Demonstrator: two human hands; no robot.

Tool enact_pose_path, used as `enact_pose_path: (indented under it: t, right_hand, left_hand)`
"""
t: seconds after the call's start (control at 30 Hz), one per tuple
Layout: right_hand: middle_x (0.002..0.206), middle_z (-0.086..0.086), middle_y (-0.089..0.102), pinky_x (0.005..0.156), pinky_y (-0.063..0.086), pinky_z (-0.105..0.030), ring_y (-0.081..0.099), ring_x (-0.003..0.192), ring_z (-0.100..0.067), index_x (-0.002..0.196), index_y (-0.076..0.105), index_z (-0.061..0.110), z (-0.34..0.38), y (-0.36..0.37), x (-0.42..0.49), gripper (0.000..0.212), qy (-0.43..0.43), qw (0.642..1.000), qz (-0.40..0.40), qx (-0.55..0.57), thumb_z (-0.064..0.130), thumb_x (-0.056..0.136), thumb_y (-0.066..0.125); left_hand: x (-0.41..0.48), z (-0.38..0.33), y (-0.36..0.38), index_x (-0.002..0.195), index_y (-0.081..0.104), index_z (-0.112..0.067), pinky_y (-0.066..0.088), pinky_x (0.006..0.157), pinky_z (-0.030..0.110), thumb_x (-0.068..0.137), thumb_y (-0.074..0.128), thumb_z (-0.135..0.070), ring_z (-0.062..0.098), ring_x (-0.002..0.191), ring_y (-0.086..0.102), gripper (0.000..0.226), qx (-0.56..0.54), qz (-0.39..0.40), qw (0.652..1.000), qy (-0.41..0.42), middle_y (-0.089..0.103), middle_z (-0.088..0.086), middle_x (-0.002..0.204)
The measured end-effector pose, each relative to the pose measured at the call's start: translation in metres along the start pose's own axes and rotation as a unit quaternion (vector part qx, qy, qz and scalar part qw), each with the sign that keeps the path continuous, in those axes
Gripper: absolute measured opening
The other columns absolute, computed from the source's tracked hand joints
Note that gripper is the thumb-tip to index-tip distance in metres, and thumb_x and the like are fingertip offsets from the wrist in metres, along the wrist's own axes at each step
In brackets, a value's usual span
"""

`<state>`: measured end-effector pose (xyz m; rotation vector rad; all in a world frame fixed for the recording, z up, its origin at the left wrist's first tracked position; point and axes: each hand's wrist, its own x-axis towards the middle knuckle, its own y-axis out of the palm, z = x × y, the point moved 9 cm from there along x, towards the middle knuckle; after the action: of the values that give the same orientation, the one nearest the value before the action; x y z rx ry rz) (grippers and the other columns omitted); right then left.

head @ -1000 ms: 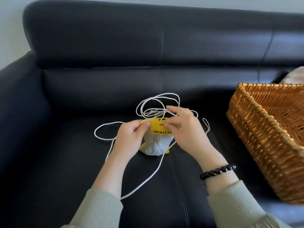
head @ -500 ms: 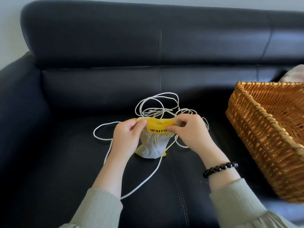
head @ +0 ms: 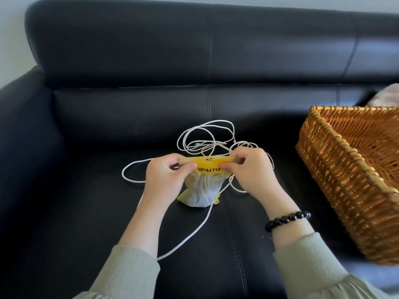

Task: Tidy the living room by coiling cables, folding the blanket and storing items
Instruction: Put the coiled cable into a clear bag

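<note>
**On the black sofa: closing the pouch over the cable**

The dark leather sofa (head: pixel 108 212) fills the view, with a wicker basket (head: pixel 336 152) on the seat to the right and a scrap of pale fabric (head: pixel 386 96) behind it. Mid-seat, a small white mesh pouch (head: pixel 200 190) stands on its base. Its yellow band (head: pixel 208 167) is pulled taut between the left hand (head: pixel 164 180) and the right hand (head: pixel 252 171), and the fingers (head: pixel 172 160) of each hand are curled and pinching one end of the band. The right wrist wears a dark bead bracelet (head: pixel 287 220).

What look like white strands show through the mesh, but most of the white cable (head: pixel 207 134) lies outside. It is looped loosely just behind the hands, one loop runs out to the left and a long tail runs toward the near edge of the seat.

The step in hand appears to be working the pouch mouth. Sealing it now would likely trap a trailing cable. A better way is to hold the band open with one hand while the other gathers the loose loops into an even coil. The coil then goes in without kinks, and the band is pressed shut from one end to the other. The basket, close by, looks the natural place for the pouch afterwards.
</note>
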<state>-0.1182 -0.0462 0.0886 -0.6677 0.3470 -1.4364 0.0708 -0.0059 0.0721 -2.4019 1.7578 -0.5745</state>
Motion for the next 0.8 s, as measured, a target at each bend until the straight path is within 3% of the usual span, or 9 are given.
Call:
enact_pose_path:
  t: [0.17, 0.3, 0.4, 0.53, 0.67, 0.8]
  right_hand:
    - [0.059, 0.004, 0.044, 0.050, 0.031, -0.019, 0.038, 0.054, -0.009, 0.063, 0.051, 0.013, 0.000, 0.006, 0.000, 0.027, -0.004, 1.000, 0.014, -0.017, 0.010, 0.081, 0.071]
    - [0.060, 0.004, 0.043, 0.047, 0.031, -0.014, 0.037, 0.054, -0.009, 0.062, 0.047, 0.012, 0.001, 0.009, -0.002, 0.029, -0.012, 0.999, 0.009, -0.033, 0.007, 0.083, 0.068]
    - [0.064, 0.004, 0.050, 0.052, 0.035, -0.012, 0.043, 0.058, -0.007, 0.065, 0.056, 0.015, 0.005, 0.008, -0.001, 0.022, -0.035, 0.999, 0.027, -0.030, 0.011, 0.081, 0.071]
    - [0.079, 0.012, 0.060, 0.066, 0.039, -0.011, 0.053, 0.080, -0.002, 0.075, 0.068, 0.030, 0.015, 0.007, -0.005, 0.016, -0.051, 0.998, 0.043, 0.001, 0.017, 0.075, 0.078]
    - [0.078, 0.009, 0.056, 0.069, 0.039, -0.017, 0.049, 0.083, -0.004, 0.078, 0.073, 0.022, 0.021, 0.014, -0.007, 0.007, -0.055, 0.995, 0.071, -0.036, 0.019, 0.074, 0.078]
    - [0.075, 0.006, 0.056, 0.068, 0.041, -0.021, 0.051, 0.079, -0.008, 0.076, 0.074, 0.017, 0.023, 0.013, -0.006, 0.002, -0.052, 0.994, 0.073, -0.064, 0.017, 0.078, 0.074]
  left_hand:
    - [0.000, 0.001, 0.001, 0.077, 0.074, -0.015, 0.050, 0.067, 0.013, 0.083, 0.071, -0.010, 0.002, 0.077, 0.063, 0.008, 0.031, -0.010, 0.999, 0.020, 0.070, -0.009, 0.073]
    - [0.000, 0.000, 0.003, 0.081, 0.074, -0.015, 0.050, 0.067, 0.014, 0.084, 0.070, -0.010, 0.002, 0.079, 0.064, 0.007, 0.028, 0.005, 0.999, 0.017, 0.070, -0.008, 0.075]
    - [0.000, 0.002, 0.005, 0.083, 0.074, -0.017, 0.048, 0.066, 0.010, 0.080, 0.073, -0.009, 0.000, 0.079, 0.064, 0.008, -0.019, 0.040, 0.999, -0.015, 0.070, -0.009, 0.075]
    - [-0.001, -0.001, 0.013, 0.078, 0.075, -0.017, 0.049, 0.066, 0.014, 0.072, 0.081, -0.008, 0.002, 0.076, 0.064, 0.012, -0.009, 0.065, 0.998, -0.021, 0.070, -0.008, 0.076]
    - [-0.001, -0.009, 0.017, 0.072, 0.076, -0.014, 0.049, 0.064, 0.017, 0.072, 0.081, -0.005, 0.003, 0.074, 0.062, 0.009, 0.028, 0.072, 0.997, 0.021, 0.068, -0.006, 0.073]
    - [-0.004, -0.016, 0.017, 0.069, 0.075, -0.017, 0.042, 0.061, 0.011, 0.074, 0.079, -0.006, 0.000, 0.070, 0.059, 0.013, 0.060, 0.071, 0.994, 0.050, 0.064, -0.009, 0.069]
